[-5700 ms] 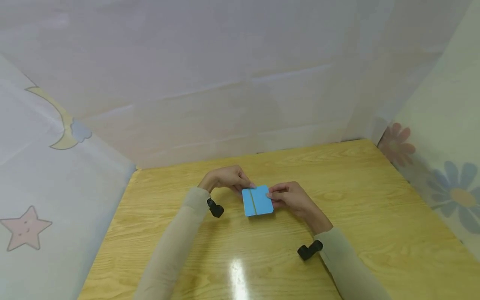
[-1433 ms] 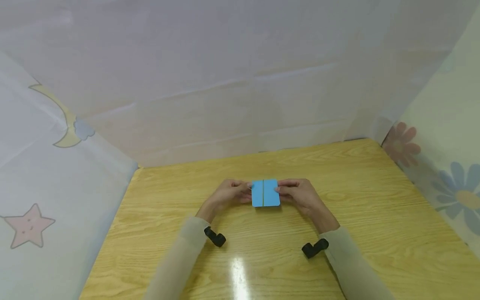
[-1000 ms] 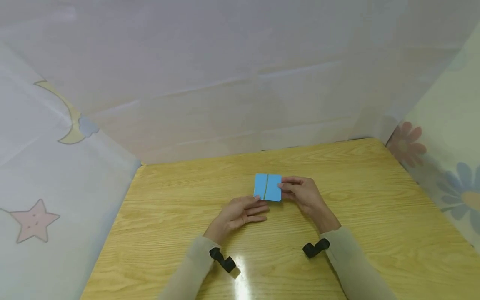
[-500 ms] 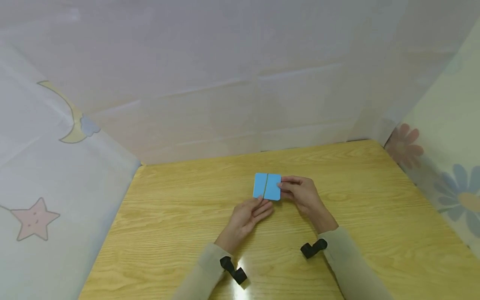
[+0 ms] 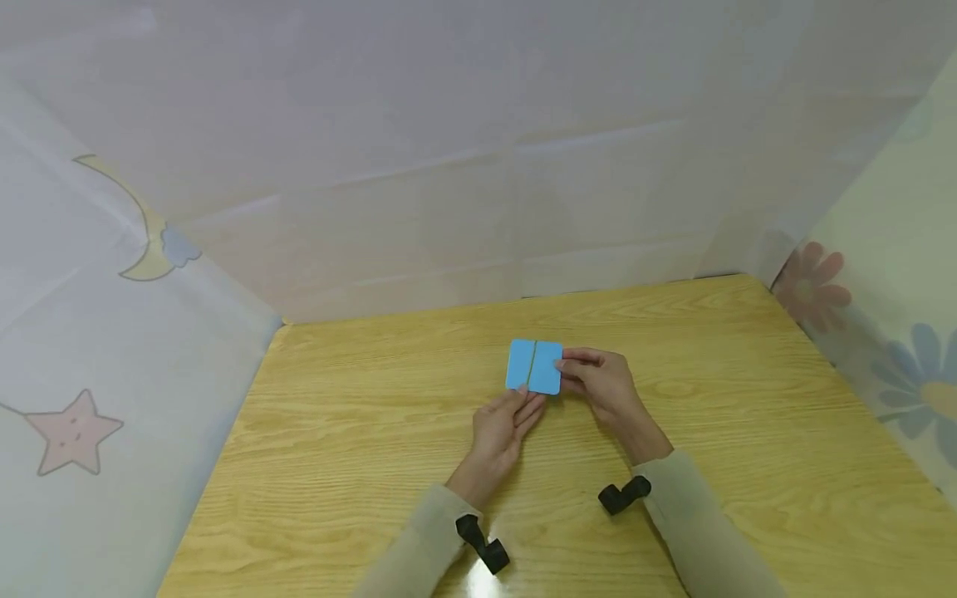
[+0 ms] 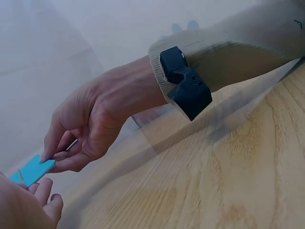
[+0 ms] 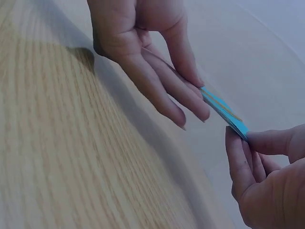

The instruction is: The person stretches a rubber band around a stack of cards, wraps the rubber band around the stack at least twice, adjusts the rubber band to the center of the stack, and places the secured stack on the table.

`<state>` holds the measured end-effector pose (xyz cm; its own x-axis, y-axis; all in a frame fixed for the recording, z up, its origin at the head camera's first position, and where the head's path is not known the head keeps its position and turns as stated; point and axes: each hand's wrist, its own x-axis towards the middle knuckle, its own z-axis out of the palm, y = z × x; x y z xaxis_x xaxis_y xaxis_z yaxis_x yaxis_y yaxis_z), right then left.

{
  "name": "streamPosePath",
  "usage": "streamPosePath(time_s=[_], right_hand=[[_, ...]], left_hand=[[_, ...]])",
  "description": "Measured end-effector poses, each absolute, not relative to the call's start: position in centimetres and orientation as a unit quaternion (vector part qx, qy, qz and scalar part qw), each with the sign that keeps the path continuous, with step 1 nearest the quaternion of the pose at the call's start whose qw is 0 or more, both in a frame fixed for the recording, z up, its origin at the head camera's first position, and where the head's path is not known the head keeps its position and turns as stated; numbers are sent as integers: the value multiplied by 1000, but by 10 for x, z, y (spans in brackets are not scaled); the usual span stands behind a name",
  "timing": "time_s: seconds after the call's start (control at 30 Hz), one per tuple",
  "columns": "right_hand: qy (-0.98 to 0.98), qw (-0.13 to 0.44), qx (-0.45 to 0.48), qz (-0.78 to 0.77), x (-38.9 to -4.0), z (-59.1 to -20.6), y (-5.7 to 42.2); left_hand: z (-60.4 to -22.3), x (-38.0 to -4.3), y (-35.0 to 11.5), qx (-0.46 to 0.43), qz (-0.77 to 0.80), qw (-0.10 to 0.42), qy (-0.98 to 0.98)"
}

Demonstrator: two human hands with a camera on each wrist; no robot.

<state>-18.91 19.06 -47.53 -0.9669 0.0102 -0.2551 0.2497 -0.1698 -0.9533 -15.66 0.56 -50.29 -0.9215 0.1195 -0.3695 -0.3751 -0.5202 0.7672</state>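
A thin stack of square blue cards (image 5: pixel 547 368) with rounded corners is held above the table, and a yellowish rubber band (image 5: pixel 532 364) runs across it. My left hand (image 5: pixel 495 432) pinches the stack's near edge, thumb on top right by the band and fingers beneath. On the right edge, my right hand (image 5: pixel 604 384) grips it between thumb and fingers. The right wrist view shows the stack (image 7: pixel 219 107) nearly edge-on, its layers visible, with the band lengthwise over it. In the left wrist view, the near hand partly hides the stack (image 6: pixel 37 170).
The wooden table (image 5: pixel 336 432) spreads out below both hands. Pale fabric walls (image 5: pixel 419 224) enclose its back and sides, printed with a moon, a star (image 5: pixel 75 432) and flowers (image 5: pixel 927 390). A black wrist camera (image 5: pixel 482 544) sits on each sleeve.
My left hand has shifted from the stack's left side to its near edge, its fingers drawing in beneath. The stack has moved slightly away and tilted a little; the right hand keeps its grip.
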Motion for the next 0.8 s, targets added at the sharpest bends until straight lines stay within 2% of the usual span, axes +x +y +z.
streamPosePath(time_s=[0.33, 0.6, 0.8], right_hand=[[641, 64, 121, -755, -186, -472, 186], [628, 57, 123, -766, -186, -469, 180], [626, 72, 121, -767, -188, -471, 187]], left_hand=[[-508, -153, 14, -140, 869, 110, 461], [-502, -151, 23, -140, 871, 110, 458], [-501, -153, 19, -122, 868, 135, 461]])
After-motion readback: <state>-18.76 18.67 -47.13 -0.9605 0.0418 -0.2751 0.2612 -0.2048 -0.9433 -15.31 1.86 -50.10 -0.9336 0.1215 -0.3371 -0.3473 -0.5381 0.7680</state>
